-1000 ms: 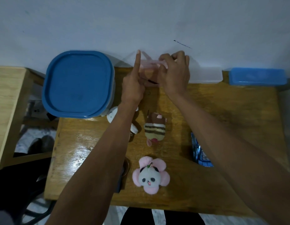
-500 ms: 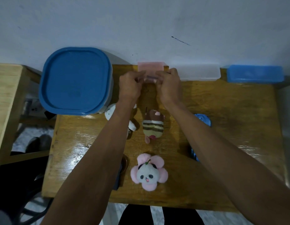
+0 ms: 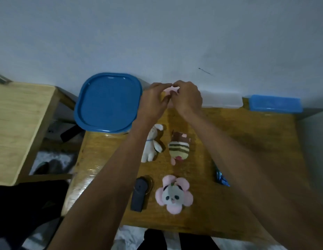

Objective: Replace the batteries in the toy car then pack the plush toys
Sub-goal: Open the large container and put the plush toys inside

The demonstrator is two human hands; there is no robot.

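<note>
The 3 plush toys, a white bunny (image 3: 151, 145), a striped one (image 3: 179, 148) and a pink panda flower (image 3: 173, 194), lie unpacked at mid-frame on the worktop (image 3: 247, 159), so packing looks barely begun. Top center, your left hand (image 3: 153, 101) and right hand (image 3: 188, 98) pinch a pink container (image 3: 170, 90) with curled fingers.

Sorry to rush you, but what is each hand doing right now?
Left hand: fingers pinch the pink item.
Right hand: fingers curled on the same pink item.

Dim, bluish light; glare streaks the varnished table (image 3: 95, 170), motion blur softens everything, edges bow outward.
</note>
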